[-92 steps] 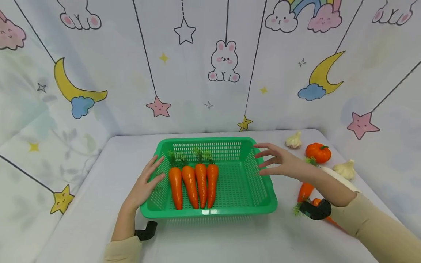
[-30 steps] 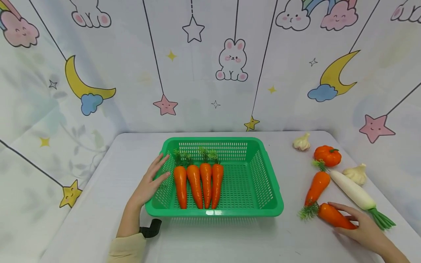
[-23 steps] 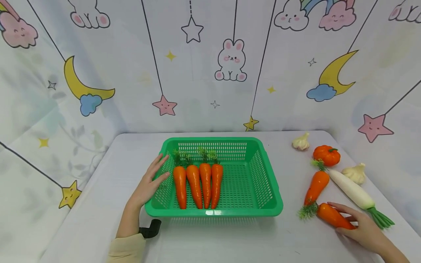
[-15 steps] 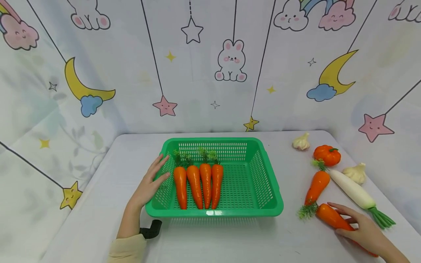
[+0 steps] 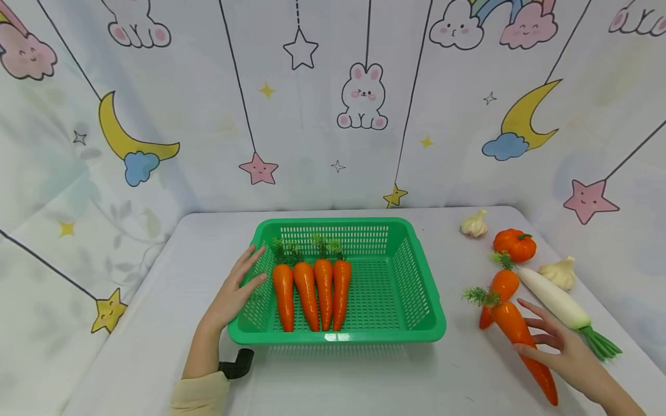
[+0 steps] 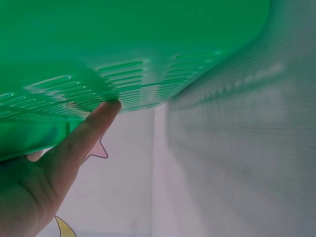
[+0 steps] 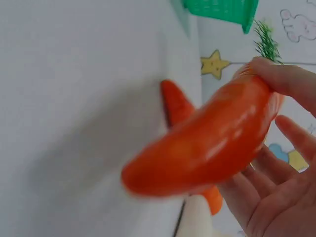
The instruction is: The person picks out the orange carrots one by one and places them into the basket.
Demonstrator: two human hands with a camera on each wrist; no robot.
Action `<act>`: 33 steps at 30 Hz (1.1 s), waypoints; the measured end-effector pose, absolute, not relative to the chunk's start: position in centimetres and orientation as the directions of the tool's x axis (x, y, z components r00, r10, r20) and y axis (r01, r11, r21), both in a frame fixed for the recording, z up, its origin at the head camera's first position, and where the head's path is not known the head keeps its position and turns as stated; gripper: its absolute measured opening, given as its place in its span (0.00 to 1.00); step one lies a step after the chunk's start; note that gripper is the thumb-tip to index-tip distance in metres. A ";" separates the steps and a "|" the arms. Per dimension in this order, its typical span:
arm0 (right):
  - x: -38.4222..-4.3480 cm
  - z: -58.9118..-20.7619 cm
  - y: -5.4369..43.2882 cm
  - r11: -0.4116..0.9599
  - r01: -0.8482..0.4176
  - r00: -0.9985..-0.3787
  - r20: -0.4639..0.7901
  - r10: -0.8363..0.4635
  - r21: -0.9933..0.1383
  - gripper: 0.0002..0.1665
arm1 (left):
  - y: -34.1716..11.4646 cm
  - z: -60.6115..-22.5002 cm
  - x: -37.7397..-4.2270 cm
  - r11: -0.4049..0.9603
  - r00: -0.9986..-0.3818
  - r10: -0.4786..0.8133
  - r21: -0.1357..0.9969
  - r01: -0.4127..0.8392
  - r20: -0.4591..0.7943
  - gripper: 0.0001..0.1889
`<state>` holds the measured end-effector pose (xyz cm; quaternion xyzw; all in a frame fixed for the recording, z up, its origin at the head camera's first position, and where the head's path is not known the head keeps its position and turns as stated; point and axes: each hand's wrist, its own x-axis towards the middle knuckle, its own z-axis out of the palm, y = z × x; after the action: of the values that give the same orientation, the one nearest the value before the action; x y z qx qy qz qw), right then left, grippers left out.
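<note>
My right hand (image 5: 564,349) pinches an orange carrot (image 5: 515,326) between thumb and fingers, its feathery green top pointing toward the basket. In the right wrist view, the held carrot (image 7: 202,138) hangs over the white table and its shadow falls to one side. Behind it lies another carrot (image 5: 504,284), partly covered. A green plastic basket (image 5: 338,337) stands mid-table with several carrots (image 5: 307,292) side by side in its left half. At the basket's left rim my left hand (image 5: 234,292) rests with fingers extended; the left wrist view shows a straight digit (image 6: 96,123) against the slotted wall.
Right of the carrots lie a white radish (image 5: 554,297) with green stalks, a small orange pumpkin (image 5: 514,245), a garlic bulb (image 5: 559,273) and a second garlic bulb (image 5: 474,224) farther back. A patterned cloth (image 5: 447,115) hangs behind the table.
The right hand went from the basket's right side to the carrots, took hold of one and raised it, turning it slightly. The left hand stays at the basket.
</note>
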<state>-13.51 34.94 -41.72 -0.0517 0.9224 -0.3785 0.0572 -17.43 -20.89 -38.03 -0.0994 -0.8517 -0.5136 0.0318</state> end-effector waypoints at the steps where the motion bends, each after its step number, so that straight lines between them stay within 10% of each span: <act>1: -13.6 -41.4 34.7 0.682 -0.053 -0.988 -0.058 -0.140 -0.730 0.47 | -20.9 -38.0 -17.4 0.451 -0.978 0.137 0.869 0.202 0.156 0.27; 33: -20.8 -34.7 21.3 0.328 -0.011 -0.914 -0.124 -0.387 -0.945 0.42 | -22.4 -41.5 -19.0 0.445 -0.971 0.153 0.865 0.233 0.183 0.28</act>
<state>-20.76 21.35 -34.68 -0.1247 0.7976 -0.5663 0.1662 -19.00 -22.36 -41.46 -0.1139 -0.8490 -0.5144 0.0389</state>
